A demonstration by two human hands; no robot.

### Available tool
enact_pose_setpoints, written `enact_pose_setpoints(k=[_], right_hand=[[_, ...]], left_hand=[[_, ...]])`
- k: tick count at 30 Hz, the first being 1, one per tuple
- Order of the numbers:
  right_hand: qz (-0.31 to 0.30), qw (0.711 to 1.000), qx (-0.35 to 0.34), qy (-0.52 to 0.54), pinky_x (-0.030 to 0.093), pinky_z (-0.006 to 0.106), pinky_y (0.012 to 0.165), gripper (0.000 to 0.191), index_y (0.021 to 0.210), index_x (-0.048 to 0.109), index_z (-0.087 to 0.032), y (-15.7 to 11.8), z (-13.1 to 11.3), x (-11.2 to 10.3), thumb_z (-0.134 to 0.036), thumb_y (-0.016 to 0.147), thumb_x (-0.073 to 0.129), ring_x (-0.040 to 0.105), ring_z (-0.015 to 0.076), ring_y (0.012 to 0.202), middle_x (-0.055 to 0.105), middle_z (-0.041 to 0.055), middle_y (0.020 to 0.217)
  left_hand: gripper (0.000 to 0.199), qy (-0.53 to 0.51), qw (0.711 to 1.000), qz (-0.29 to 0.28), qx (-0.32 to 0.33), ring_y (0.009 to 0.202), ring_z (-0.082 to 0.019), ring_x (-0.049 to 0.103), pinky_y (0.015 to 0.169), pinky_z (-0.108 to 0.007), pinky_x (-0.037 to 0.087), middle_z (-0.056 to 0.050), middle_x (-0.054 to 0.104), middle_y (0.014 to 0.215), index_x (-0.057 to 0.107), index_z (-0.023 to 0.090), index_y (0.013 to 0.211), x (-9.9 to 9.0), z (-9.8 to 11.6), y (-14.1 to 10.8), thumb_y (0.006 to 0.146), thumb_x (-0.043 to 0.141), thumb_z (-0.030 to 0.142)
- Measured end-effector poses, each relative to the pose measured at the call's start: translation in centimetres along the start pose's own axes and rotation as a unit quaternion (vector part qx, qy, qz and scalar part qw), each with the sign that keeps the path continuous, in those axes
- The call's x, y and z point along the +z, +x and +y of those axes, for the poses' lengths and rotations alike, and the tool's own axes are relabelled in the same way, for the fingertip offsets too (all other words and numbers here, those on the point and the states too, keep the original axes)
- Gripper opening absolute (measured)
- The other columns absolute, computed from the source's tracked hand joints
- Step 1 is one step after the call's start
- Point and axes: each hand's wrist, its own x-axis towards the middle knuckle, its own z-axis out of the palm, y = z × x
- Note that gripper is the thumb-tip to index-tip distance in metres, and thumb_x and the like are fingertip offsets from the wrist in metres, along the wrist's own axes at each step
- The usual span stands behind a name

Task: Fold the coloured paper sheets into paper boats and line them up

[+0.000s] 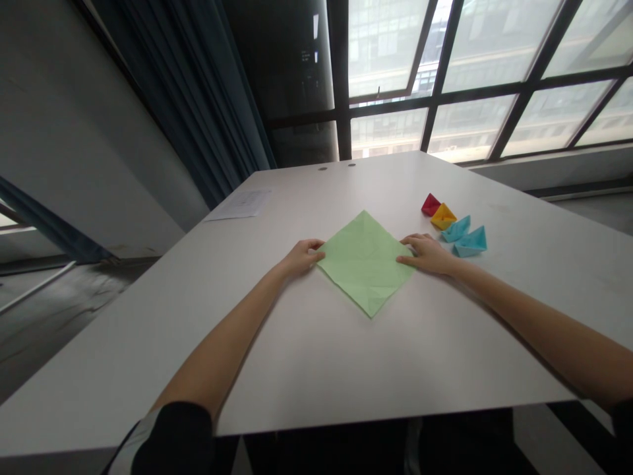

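Observation:
A light green square of paper (pixel 366 264) lies on the white table, turned so that one corner points toward me. Faint creases show across it. My left hand (pixel 302 257) pinches its left corner between thumb and fingers. At the right corner my right hand (pixel 426 254) grips the sheet, thumb on top. Just beyond my right hand stand folded paper boats: a red one (pixel 430 204), a yellow one (pixel 444 216) and two light blue ones (pixel 455 229), (pixel 471 242).
A printed white sheet (pixel 240 204) lies at the table's far left edge. The white table (pixel 316 369) ends close to my body. Behind it are a dark blue curtain (pixel 198 86) and large framed windows (pixel 386 132).

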Motion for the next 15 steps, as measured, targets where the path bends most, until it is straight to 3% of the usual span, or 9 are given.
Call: enact_pose_setpoints(k=[7, 15], right_hand=[[0.008, 0.995, 0.044, 0.095, 0.043, 0.028, 0.06, 0.023, 0.086, 0.06, -0.019, 0.1, -0.3, -0.7, -0.037, 0.073, 0.053, 0.057, 0.0167, 0.065, 0.065, 0.0026, 0.079], [0.01, 0.992, 0.027, 0.122, 0.043, 0.027, 0.063, 0.017, 0.082, 0.06, -0.019, 0.0, 0.5, -1.2, -0.025, 0.071, 0.049, 0.058, 0.0166, 0.069, 0.065, 0.0014, 0.073]], left_hand=[[0.03, -0.042, 0.999, 0.012, -0.002, 0.081, -0.018, 0.059, 0.079, -0.031, 0.043, -0.005, 0.066, 0.085, 0.065, 0.011, 0.085, 0.0, -0.2, -0.1, 0.065, 0.058, 0.032], [0.03, -0.017, 0.999, 0.019, 0.025, 0.074, -0.016, 0.058, 0.074, -0.027, 0.044, -0.005, 0.066, 0.079, 0.067, 0.011, 0.086, -0.2, -1.0, -0.1, 0.063, 0.054, 0.024]])
